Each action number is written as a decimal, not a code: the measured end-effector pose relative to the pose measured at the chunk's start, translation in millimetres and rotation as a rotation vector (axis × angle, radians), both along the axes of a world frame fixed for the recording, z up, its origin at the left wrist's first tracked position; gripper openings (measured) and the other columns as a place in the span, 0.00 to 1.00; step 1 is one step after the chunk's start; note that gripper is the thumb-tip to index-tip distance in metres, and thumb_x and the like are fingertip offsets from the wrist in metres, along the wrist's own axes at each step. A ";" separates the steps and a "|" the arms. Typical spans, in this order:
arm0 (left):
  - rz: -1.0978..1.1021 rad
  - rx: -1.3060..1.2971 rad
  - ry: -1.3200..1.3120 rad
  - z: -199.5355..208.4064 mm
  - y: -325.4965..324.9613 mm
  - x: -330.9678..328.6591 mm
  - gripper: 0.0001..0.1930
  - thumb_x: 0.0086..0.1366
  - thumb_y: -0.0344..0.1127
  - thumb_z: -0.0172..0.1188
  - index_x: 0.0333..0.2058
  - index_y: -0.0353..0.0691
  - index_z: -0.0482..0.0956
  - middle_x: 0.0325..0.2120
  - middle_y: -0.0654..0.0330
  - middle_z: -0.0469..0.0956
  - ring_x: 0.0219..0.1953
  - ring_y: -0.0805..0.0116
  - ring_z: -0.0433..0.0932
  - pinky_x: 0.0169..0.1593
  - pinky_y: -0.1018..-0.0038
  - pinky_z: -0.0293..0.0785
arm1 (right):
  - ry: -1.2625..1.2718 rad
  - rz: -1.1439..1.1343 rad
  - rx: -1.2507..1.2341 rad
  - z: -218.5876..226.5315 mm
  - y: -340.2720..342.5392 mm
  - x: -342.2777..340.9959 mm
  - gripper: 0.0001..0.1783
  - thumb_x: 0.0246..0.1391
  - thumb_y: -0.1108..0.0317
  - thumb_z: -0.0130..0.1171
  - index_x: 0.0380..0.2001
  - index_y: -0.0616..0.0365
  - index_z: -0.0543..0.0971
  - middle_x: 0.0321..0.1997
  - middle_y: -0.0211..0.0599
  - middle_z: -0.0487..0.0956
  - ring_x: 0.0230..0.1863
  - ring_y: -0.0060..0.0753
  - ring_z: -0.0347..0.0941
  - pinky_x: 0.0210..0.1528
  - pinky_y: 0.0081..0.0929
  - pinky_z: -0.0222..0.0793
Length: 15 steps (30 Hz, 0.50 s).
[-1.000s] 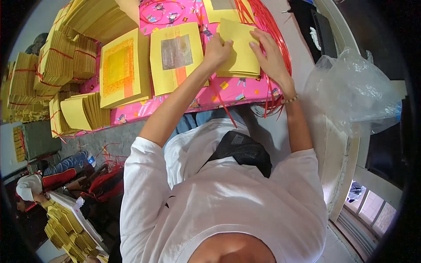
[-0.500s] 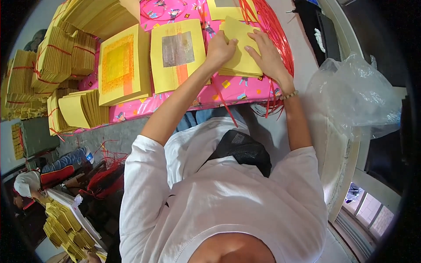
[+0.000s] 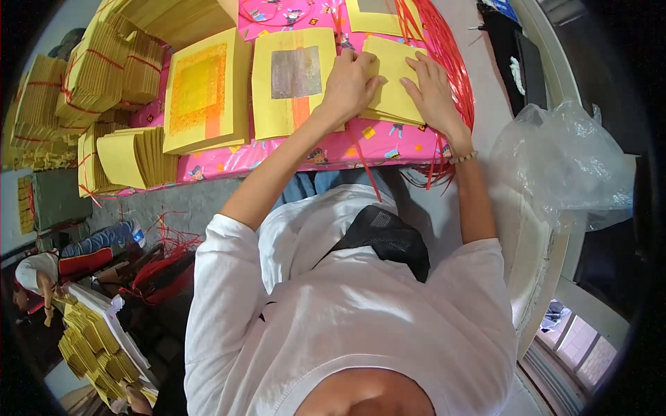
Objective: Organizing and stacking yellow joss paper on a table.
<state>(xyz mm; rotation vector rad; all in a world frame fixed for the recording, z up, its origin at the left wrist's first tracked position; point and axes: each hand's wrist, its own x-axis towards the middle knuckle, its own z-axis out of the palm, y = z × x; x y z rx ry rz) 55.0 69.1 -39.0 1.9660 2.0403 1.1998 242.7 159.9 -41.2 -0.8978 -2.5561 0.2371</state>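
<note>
A thin stack of folded yellow paper (image 3: 390, 73) lies on the pink patterned table cover. My left hand (image 3: 349, 87) grips the stack's left side, its fingers bent at the edge and the thumb over the top sheet. Across the right part of the stack lies my right hand (image 3: 431, 93), fingers stretched out and apart. Just left of my left hand is a yellow paper pile with a silver square (image 3: 295, 73) and an orange stripe. Beside it stands a thicker pile with an orange and gold print (image 3: 200, 90).
Bundles of yellow paper (image 3: 94, 76) tied with red cord crowd the table's left. Red plastic strands (image 3: 454, 59) hang along its right edge. A clear plastic bag (image 3: 562, 163) is at the right. At lower left, a co-worker (image 3: 38, 274) bends near more yellow paper (image 3: 90, 333).
The raised top sheet of the stack now lies lower and flatter. Both hands stay on the stack. The view has tilted slightly. The co-worker's arm now reaches down.
</note>
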 end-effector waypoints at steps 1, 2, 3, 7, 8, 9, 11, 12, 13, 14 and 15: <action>-0.020 0.040 -0.082 0.8 -1.5 -4.3 0.18 0.57 0.37 0.63 0.45 0.38 0.75 0.35 0.49 0.71 0.36 0.54 0.73 0.38 0.64 0.72 | 0.002 0.004 0.004 0.9 1.9 -0.6 0.26 0.59 0.54 0.50 0.56 0.58 0.66 0.62 0.49 0.61 0.64 0.52 0.53 0.63 0.47 0.52; -0.016 0.042 -0.083 6.5 -4.3 -6.6 0.18 0.57 0.37 0.63 0.45 0.38 0.75 0.35 0.49 0.71 0.36 0.54 0.73 0.38 0.64 0.72 | 0.002 0.008 0.006 2.7 3.6 1.5 0.26 0.59 0.54 0.50 0.56 0.58 0.66 0.62 0.49 0.61 0.64 0.52 0.53 0.63 0.47 0.52; -0.030 0.035 -0.158 16.7 -10.5 -10.7 0.16 0.57 0.35 0.61 0.44 0.37 0.75 0.36 0.47 0.71 0.38 0.53 0.73 0.41 0.64 0.72 | 0.027 0.020 0.001 5.5 4.6 2.7 0.26 0.59 0.55 0.52 0.55 0.58 0.68 0.62 0.49 0.62 0.64 0.52 0.54 0.64 0.46 0.52; -0.087 0.087 -0.261 36.8 -40.7 -36.4 0.12 0.60 0.32 0.58 0.44 0.41 0.77 0.33 0.53 0.75 0.36 0.61 0.76 0.37 0.71 0.74 | 0.078 0.060 0.002 19.3 8.9 4.8 0.24 0.57 0.57 0.54 0.53 0.59 0.71 0.60 0.49 0.64 0.62 0.53 0.56 0.64 0.43 0.52; -0.079 -0.009 -0.274 44.0 -51.9 -40.9 0.11 0.61 0.31 0.58 0.43 0.40 0.77 0.34 0.54 0.76 0.38 0.63 0.77 0.39 0.72 0.75 | 0.099 0.067 0.038 20.4 10.3 7.0 0.23 0.57 0.57 0.55 0.52 0.59 0.71 0.59 0.49 0.65 0.61 0.52 0.57 0.63 0.43 0.52; -0.070 -0.009 -0.272 43.9 -63.6 -47.9 0.11 0.61 0.31 0.58 0.43 0.40 0.77 0.34 0.54 0.76 0.38 0.63 0.77 0.39 0.72 0.75 | 0.100 0.076 0.037 26.3 7.9 2.6 0.23 0.57 0.57 0.55 0.52 0.59 0.71 0.59 0.49 0.65 0.61 0.52 0.57 0.63 0.43 0.52; -0.081 -0.137 -0.171 41.1 -86.6 -61.4 0.12 0.60 0.31 0.59 0.43 0.39 0.77 0.33 0.54 0.76 0.37 0.61 0.77 0.39 0.71 0.75 | 0.147 0.086 0.025 45.7 1.6 -1.8 0.23 0.56 0.59 0.56 0.52 0.58 0.72 0.59 0.49 0.65 0.61 0.51 0.57 0.63 0.43 0.53; -0.092 -0.162 -0.154 38.6 -96.0 -65.1 0.13 0.56 0.30 0.60 0.41 0.40 0.76 0.33 0.52 0.74 0.37 0.53 0.74 0.42 0.64 0.72 | 0.193 0.085 0.035 55.0 -4.6 -6.2 0.22 0.54 0.60 0.58 0.50 0.58 0.73 0.56 0.45 0.69 0.59 0.48 0.61 0.62 0.42 0.54; -0.090 -0.164 -0.157 36.8 -105.3 -67.9 0.13 0.56 0.30 0.60 0.41 0.40 0.76 0.33 0.52 0.74 0.37 0.53 0.74 0.42 0.64 0.72 | 0.191 0.087 0.033 65.0 -11.9 -10.7 0.22 0.54 0.60 0.58 0.50 0.58 0.73 0.56 0.45 0.69 0.59 0.48 0.61 0.62 0.42 0.54; -0.080 -0.187 -0.052 38.5 -116.3 -69.8 0.14 0.54 0.31 0.62 0.41 0.40 0.76 0.35 0.52 0.73 0.39 0.52 0.73 0.44 0.63 0.71 | 0.221 0.141 -0.041 76.0 -20.5 -16.6 0.21 0.53 0.60 0.60 0.48 0.57 0.74 0.53 0.43 0.70 0.57 0.46 0.63 0.60 0.42 0.56; -0.074 -0.212 0.052 38.6 -124.2 -71.0 0.16 0.52 0.32 0.64 0.41 0.40 0.75 0.36 0.53 0.73 0.41 0.52 0.72 0.45 0.62 0.71 | 0.250 0.191 -0.117 81.3 -29.5 -22.4 0.20 0.51 0.60 0.61 0.46 0.57 0.74 0.50 0.40 0.72 0.55 0.44 0.65 0.59 0.42 0.57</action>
